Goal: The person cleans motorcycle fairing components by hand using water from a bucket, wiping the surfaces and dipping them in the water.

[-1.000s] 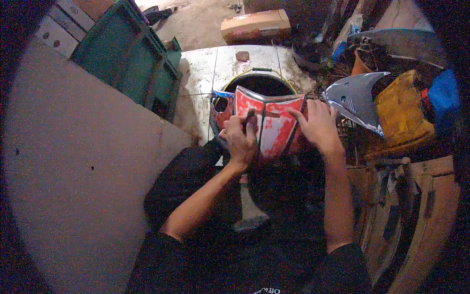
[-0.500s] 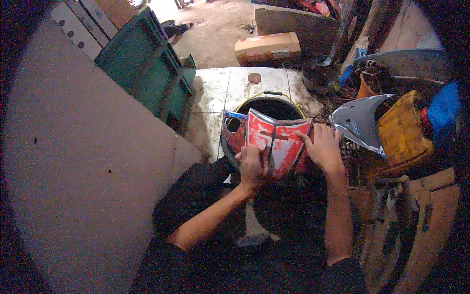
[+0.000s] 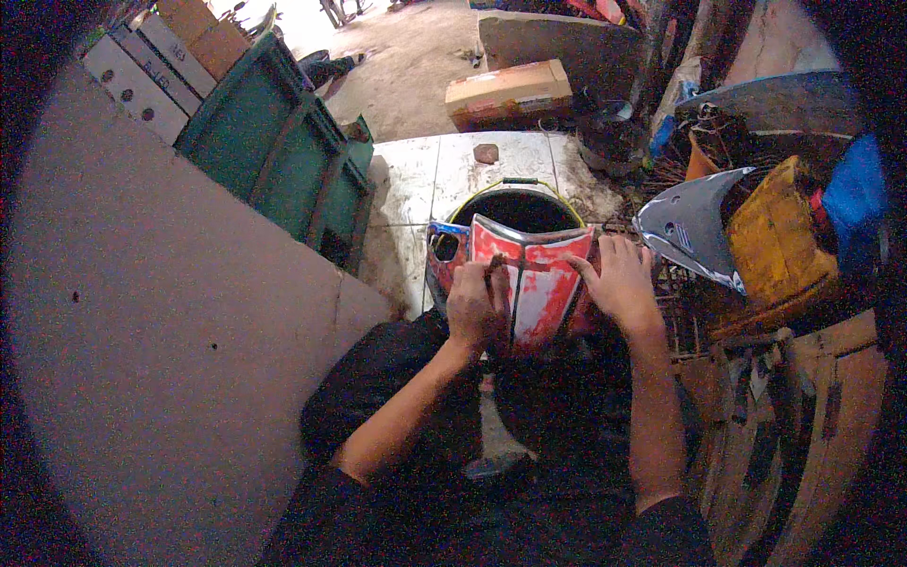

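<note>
A motorcycle body panel (image 3: 548, 295), red with worn white patches and a dark centre ridge, is tilted toward me over a black bucket (image 3: 518, 200) with a yellow-sleeved handle. My right hand (image 3: 624, 283) grips its right edge, thumb on the front face and fingers over the side. On the left face rests my left hand (image 3: 470, 307), its fingers bent and pressed together against the paint. A small brownish shape shows by its fingertips, too dark to name. Left of the panel, a blue-and-red part with a hole (image 3: 444, 244) sticks out beside the bucket.
A grey panel (image 3: 685, 227) and a dirty yellow container (image 3: 779, 227) stand at right, near a blue item (image 3: 855, 203). A large pale board (image 3: 189, 331) fills the left, with a green cabinet (image 3: 274, 142) behind. A cardboard box (image 3: 510, 94) lies beyond the white tiles (image 3: 402, 180).
My left hand has slid up and to the left across the panel, baring more of its middle. My right hand keeps its grip. The whole view has shifted slightly.
</note>
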{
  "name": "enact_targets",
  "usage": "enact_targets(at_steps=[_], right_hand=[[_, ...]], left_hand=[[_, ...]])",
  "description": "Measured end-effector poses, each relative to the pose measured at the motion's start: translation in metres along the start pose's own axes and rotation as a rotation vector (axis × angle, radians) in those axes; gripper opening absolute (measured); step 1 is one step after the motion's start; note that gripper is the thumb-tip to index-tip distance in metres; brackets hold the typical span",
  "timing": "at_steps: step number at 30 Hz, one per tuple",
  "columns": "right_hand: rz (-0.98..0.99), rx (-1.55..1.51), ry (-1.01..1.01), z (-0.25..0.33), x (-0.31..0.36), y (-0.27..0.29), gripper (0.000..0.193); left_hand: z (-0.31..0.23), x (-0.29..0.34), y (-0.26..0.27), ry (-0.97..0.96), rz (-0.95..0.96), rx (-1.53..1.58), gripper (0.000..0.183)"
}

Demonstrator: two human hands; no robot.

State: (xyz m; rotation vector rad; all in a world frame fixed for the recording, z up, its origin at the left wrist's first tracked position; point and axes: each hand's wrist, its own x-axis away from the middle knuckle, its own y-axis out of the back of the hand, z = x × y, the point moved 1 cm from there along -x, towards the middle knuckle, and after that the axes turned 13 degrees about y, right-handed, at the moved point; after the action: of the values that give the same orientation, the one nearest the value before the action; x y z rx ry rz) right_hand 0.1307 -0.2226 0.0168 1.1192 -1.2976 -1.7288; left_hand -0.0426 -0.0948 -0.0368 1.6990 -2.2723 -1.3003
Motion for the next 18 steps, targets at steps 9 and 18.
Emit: enact_targets(at_steps=[9,18], right_hand=[[-0.048,0.053,0.01,0.002,0.001,-0.009,0.066],[0.002,0.041,0.003,-0.006,0.001,-0.011,0.067]], left_hand=[[0.002,0.001,-0.003,-0.146,-0.041,-0.085,0.014],[0.006,0.013,-0.007,-0.131,-0.006,-0.291,0.012]])
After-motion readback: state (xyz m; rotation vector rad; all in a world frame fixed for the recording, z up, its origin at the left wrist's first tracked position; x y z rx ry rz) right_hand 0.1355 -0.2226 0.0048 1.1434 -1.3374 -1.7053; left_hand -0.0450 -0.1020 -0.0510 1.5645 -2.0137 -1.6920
